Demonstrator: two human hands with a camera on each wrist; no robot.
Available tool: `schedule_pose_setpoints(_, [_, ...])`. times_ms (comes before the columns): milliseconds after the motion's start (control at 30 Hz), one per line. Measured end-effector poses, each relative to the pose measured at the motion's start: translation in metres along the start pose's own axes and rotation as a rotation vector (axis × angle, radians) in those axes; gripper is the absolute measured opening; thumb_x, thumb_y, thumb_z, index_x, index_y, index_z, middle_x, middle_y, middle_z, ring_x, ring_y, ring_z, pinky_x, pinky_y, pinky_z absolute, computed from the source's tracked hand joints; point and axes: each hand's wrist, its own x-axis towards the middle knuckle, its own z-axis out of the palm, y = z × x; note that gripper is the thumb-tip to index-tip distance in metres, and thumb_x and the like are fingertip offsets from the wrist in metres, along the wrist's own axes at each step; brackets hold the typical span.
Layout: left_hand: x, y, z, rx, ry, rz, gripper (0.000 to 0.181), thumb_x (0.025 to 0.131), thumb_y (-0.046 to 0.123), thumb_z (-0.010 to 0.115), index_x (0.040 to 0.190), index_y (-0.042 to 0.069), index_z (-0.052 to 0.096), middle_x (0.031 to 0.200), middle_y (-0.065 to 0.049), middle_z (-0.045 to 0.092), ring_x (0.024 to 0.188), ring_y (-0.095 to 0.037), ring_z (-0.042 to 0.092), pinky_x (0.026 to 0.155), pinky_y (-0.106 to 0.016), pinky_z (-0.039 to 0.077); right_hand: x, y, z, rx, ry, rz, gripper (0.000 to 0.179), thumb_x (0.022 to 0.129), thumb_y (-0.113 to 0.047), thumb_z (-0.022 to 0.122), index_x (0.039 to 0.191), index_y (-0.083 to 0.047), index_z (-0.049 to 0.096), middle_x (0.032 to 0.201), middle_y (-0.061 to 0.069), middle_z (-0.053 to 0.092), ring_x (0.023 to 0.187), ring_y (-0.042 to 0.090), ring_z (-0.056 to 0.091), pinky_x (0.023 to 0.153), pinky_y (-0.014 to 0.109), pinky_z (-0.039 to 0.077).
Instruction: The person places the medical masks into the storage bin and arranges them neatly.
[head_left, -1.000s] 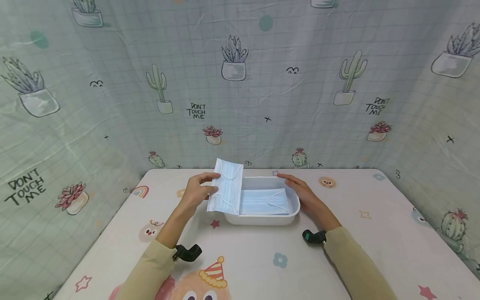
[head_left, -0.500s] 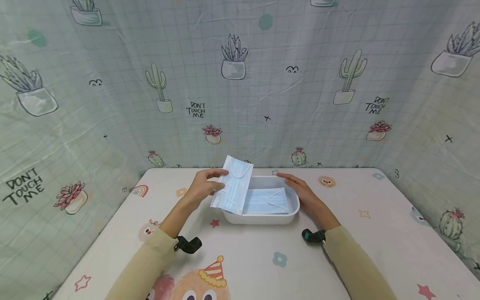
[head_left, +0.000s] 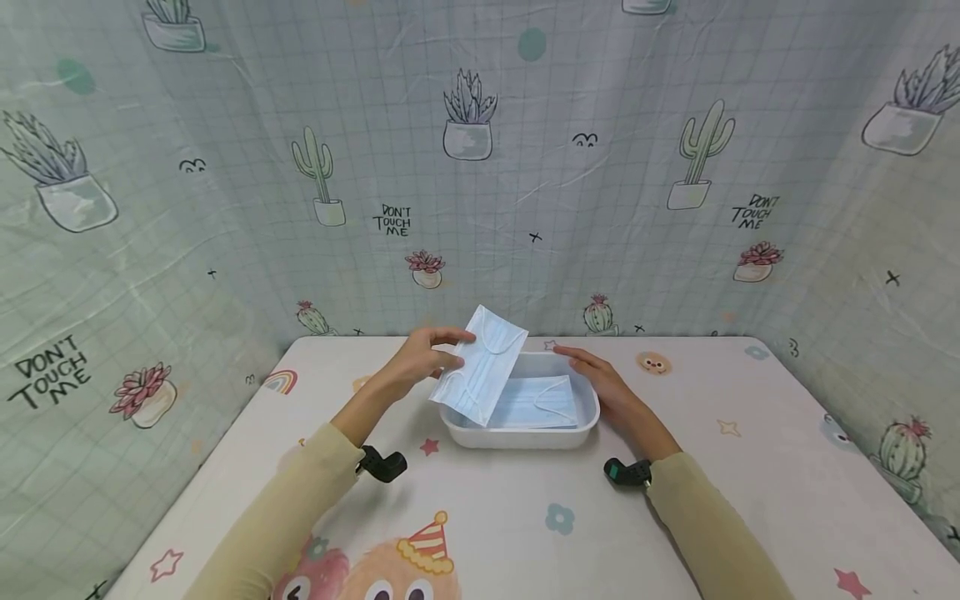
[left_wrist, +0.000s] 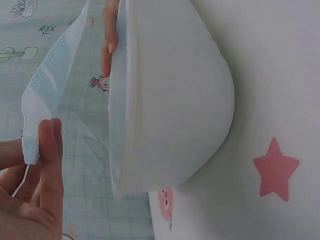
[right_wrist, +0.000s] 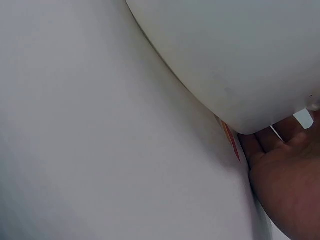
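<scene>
In the head view my left hand (head_left: 427, 358) pinches a light blue face mask (head_left: 486, 362) between thumb and fingers. The mask hangs tilted above the left part of a white plastic tub (head_left: 517, 439), its ear loops facing me. A second face mask (head_left: 536, 402) lies flat in the tub, partly hidden behind the held one. My right hand (head_left: 611, 390) rests against the tub's right end with its fingers extended along the far rim. In the left wrist view, the pinched mask (left_wrist: 52, 75) shows edge-on beside the tub (left_wrist: 175, 100), apart from its rim.
The tub stands on a white table (head_left: 480, 500) printed with cartoon figures and stars. Behind and at both sides hangs a curtain (head_left: 480, 208) with cactus drawings. A dark wrist device (head_left: 382, 464) sits at the left sleeve, and another (head_left: 626, 472) at the right.
My left hand has moved right and slightly up with the face mask, which now tilts further to the right and covers part of the tub. The right hand and tub have stayed nearly still.
</scene>
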Motion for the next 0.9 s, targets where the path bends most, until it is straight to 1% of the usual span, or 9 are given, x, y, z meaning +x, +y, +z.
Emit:
schedule_pose_setpoints(67, [0.004, 0.002, 0.0, 0.006, -0.026, 0.011, 0.042, 0.091, 0.007, 0.071, 0.131, 0.02, 0.071, 0.141, -0.007, 0.063, 0.126, -0.028, 0.054, 0.082, -0.034, 0.052, 0.0, 0.0, 0.001, -0.003, 0.005, 0.004, 0.046, 0.112, -0.024, 0.041, 0.157, -0.015, 0.045, 0.173, 0.003, 0.025, 0.16, 0.032, 0.02, 0.129, 0.057, 0.018])
schedule_pose_setpoints(233, [0.015, 0.009, -0.001, -0.006, -0.078, -0.003, 0.044, 0.091, 0.007, 0.072, 0.133, 0.02, 0.071, 0.145, -0.006, 0.061, 0.133, -0.028, 0.052, 0.091, -0.041, 0.051, -0.002, -0.001, 0.003, -0.014, 0.011, 0.014, 0.046, 0.112, -0.025, 0.041, 0.157, -0.017, 0.046, 0.173, 0.002, 0.025, 0.161, 0.033, 0.019, 0.129, 0.058, 0.018])
schedule_pose_setpoints(300, [0.019, 0.011, -0.001, -0.001, -0.093, -0.003, 0.044, 0.09, 0.007, 0.072, 0.132, 0.019, 0.071, 0.146, -0.005, 0.06, 0.135, -0.028, 0.052, 0.093, -0.042, 0.051, -0.002, -0.002, 0.003, -0.013, 0.009, 0.013, 0.046, 0.112, -0.025, 0.041, 0.157, -0.017, 0.045, 0.173, 0.003, 0.026, 0.161, 0.033, 0.02, 0.129, 0.058, 0.018])
schedule_pose_setpoints(400, [0.024, 0.014, -0.002, 0.019, -0.119, 0.011, 0.044, 0.089, 0.006, 0.073, 0.131, 0.019, 0.072, 0.147, -0.005, 0.06, 0.134, -0.027, 0.053, 0.09, -0.04, 0.051, -0.002, -0.003, 0.003, -0.006, 0.006, 0.012, 0.046, 0.112, -0.025, 0.041, 0.157, -0.017, 0.045, 0.172, 0.004, 0.027, 0.16, 0.033, 0.022, 0.129, 0.058, 0.019])
schedule_pose_setpoints(533, [0.029, 0.021, -0.001, 0.067, -0.155, 0.027, 0.043, 0.087, 0.005, 0.073, 0.128, 0.021, 0.074, 0.146, -0.002, 0.061, 0.132, -0.024, 0.053, 0.086, -0.037, 0.051, -0.002, -0.003, 0.002, 0.005, 0.003, 0.006, 0.046, 0.112, -0.024, 0.041, 0.157, -0.015, 0.045, 0.171, 0.004, 0.028, 0.159, 0.033, 0.024, 0.129, 0.057, 0.02])
schedule_pose_setpoints(700, [0.035, 0.03, 0.001, 0.116, -0.195, 0.031, 0.043, 0.086, 0.005, 0.074, 0.125, 0.022, 0.075, 0.142, 0.0, 0.063, 0.133, -0.024, 0.052, 0.091, -0.041, 0.052, -0.001, -0.002, 0.002, 0.018, 0.0, -0.011, 0.045, 0.112, -0.022, 0.041, 0.156, -0.013, 0.046, 0.171, 0.005, 0.028, 0.16, 0.031, 0.02, 0.13, 0.056, 0.017])
schedule_pose_setpoints(800, [0.04, 0.034, 0.004, 0.134, -0.222, 0.035, 0.043, 0.086, 0.005, 0.074, 0.124, 0.023, 0.076, 0.14, 0.001, 0.065, 0.132, -0.023, 0.054, 0.094, -0.044, 0.052, -0.001, -0.002, 0.001, 0.021, 0.012, 0.004, 0.045, 0.112, -0.021, 0.04, 0.156, -0.013, 0.046, 0.171, 0.006, 0.03, 0.159, 0.032, 0.022, 0.129, 0.057, 0.019])
schedule_pose_setpoints(900, [0.043, 0.037, 0.008, 0.156, -0.255, 0.049, 0.044, 0.086, 0.004, 0.073, 0.124, 0.025, 0.076, 0.138, 0.003, 0.066, 0.127, -0.022, 0.055, 0.09, -0.042, 0.052, -0.001, -0.001, 0.001, 0.017, 0.023, 0.022, 0.047, 0.112, -0.023, 0.042, 0.157, -0.01, 0.043, 0.17, 0.01, 0.031, 0.158, 0.034, 0.026, 0.128, 0.056, 0.022])
